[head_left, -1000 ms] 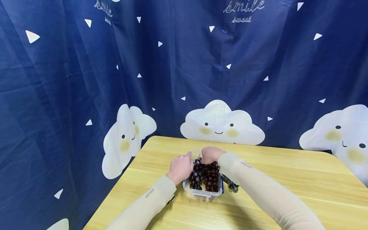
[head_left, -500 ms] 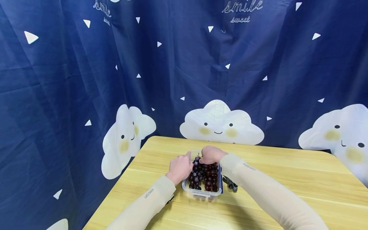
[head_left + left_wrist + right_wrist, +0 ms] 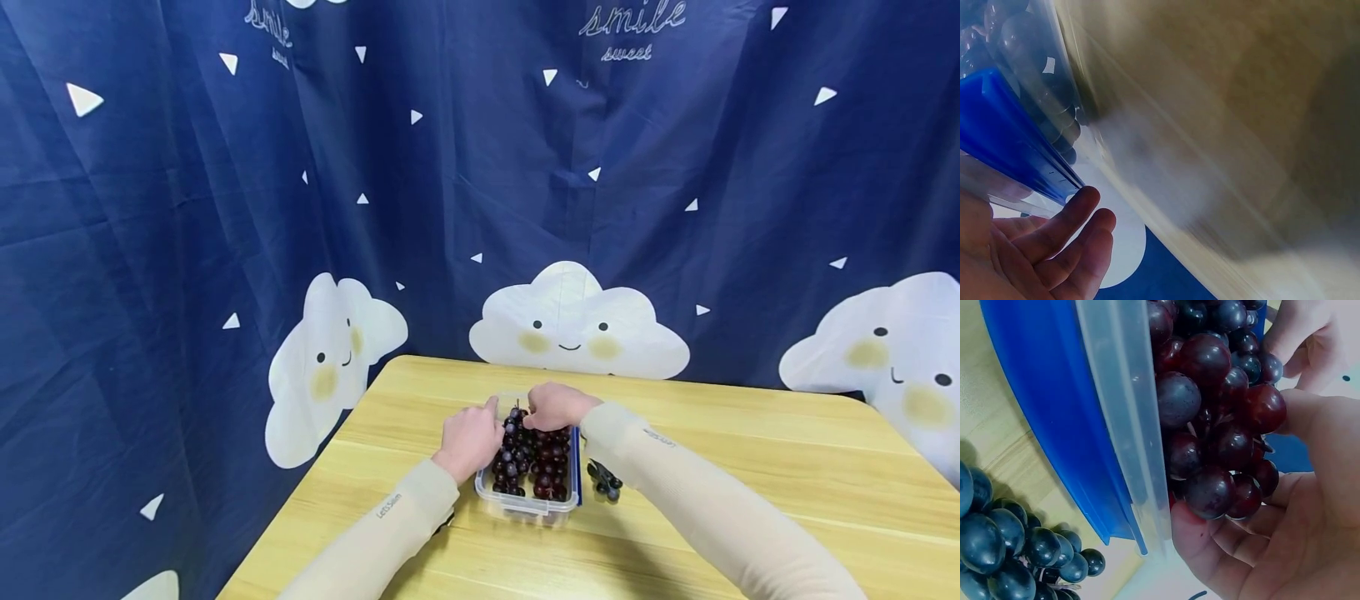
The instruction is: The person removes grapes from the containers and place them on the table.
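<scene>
A clear, blue-clipped box (image 3: 525, 505) is supported by the pale, wood-grained table (image 3: 795, 442); just right of the box, dark grapes (image 3: 609, 489) are laid directly on the surface.

High beyond the right hand (image 3: 557, 406), the navy-blue fabric curtain (image 3: 517, 208) bears "smile" in white script (image 3: 633, 18), with a smaller "sweet" beneath. High up and leftward from the left hand (image 3: 470, 437), the same pair repeats, squeezed by the slanting cloth. Behind the left hand, the cream fabric left sleeve (image 3: 375, 533) carries small dark print (image 3: 389, 505), "Let's Slim"; behind the right hand, the cream fabric right sleeve (image 3: 705, 492) carries matching print, harder to read.
</scene>
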`<control>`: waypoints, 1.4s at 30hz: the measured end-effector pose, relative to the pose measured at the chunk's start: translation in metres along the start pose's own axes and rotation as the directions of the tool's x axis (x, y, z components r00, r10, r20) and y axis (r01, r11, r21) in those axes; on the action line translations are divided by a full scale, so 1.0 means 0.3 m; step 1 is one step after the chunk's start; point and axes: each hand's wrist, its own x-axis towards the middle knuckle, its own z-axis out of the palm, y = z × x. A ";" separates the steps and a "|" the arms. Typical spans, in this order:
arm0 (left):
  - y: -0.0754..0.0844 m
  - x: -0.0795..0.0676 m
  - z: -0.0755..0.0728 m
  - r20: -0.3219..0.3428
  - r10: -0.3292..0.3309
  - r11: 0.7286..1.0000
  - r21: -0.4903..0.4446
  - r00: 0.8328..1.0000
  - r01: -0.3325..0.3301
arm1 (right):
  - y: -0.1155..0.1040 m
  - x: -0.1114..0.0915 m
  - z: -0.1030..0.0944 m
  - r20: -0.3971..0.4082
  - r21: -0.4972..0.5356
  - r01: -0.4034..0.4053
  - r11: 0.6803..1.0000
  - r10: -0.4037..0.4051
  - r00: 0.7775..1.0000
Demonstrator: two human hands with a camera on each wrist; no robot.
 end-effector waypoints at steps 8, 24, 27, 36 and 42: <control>-0.003 0.002 0.002 0.001 -0.015 1.000 -0.007 1.000 0.015 | 0.013 -0.011 -0.006 -0.012 0.029 0.080 0.996 -0.079 0.997; -0.003 0.006 0.001 0.007 -0.008 1.000 -0.015 1.000 0.009 | 0.014 -0.061 -0.016 -0.083 0.046 0.053 0.998 -0.049 0.995; -0.004 0.005 0.001 0.002 -0.004 1.000 -0.001 1.000 0.004 | 0.019 -0.064 -0.005 -0.118 0.027 0.068 0.997 -0.064 0.991; -0.004 0.001 -0.009 0.008 -0.004 1.000 0.006 1.000 0.004 | 0.015 -0.093 0.009 -0.202 0.004 0.106 0.994 -0.103 0.974; -0.002 0.001 -0.011 0.015 -0.012 1.000 0.011 1.000 0.012 | 0.013 -0.100 0.016 -0.223 0.001 0.085 0.996 -0.083 0.971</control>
